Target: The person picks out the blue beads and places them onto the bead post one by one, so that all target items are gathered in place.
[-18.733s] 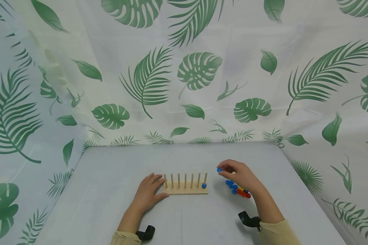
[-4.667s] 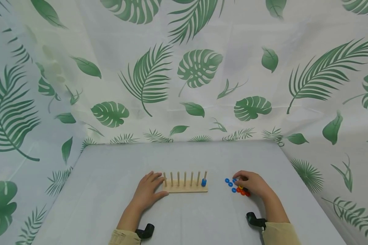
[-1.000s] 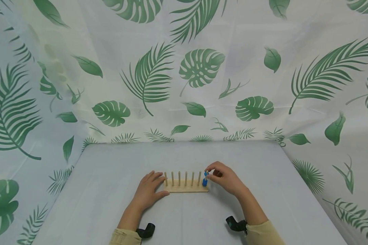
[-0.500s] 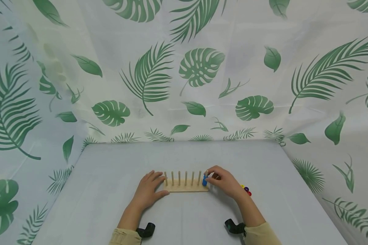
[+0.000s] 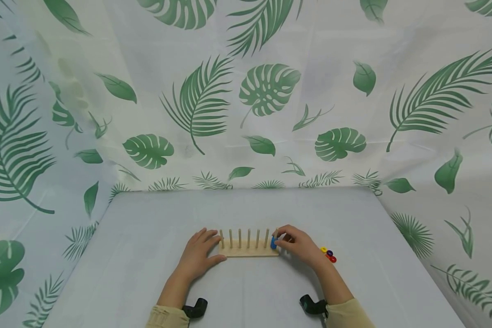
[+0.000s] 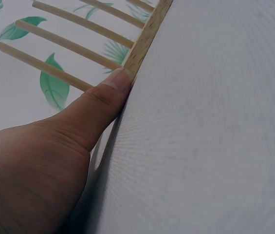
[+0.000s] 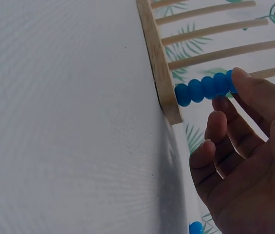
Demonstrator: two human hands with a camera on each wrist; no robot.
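Note:
A wooden peg board [image 5: 249, 252] with a row of several upright pegs lies on the table. My left hand [image 5: 198, 257] holds its left end, thumb along the front edge and fingers by the leftmost peg; the left wrist view shows the thumb [image 6: 96, 105] against the base. Several blue beads [image 7: 195, 91] are stacked on the rightmost peg, the lowest by the base. Thumb and index finger of my right hand [image 5: 299, 246] pinch the top blue bead [image 7: 230, 81], and the bare peg tip sticks out beyond it. The other right fingers are loosely curled.
Right of the board, partly behind my right forearm, lie loose beads: a yellow bead [image 5: 323, 250], a dark bead [image 5: 330, 253] and a red bead [image 5: 333, 259]. A loose blue bead [image 7: 195, 227] shows low in the right wrist view. Leaf-printed cloth [image 5: 266, 91] surrounds the white table [image 5: 168, 209].
Over the last second my right hand has lowered a blue bead down the rightmost peg onto the stack. That stack has grown from a single bead since the oldest frame. My left hand stays put.

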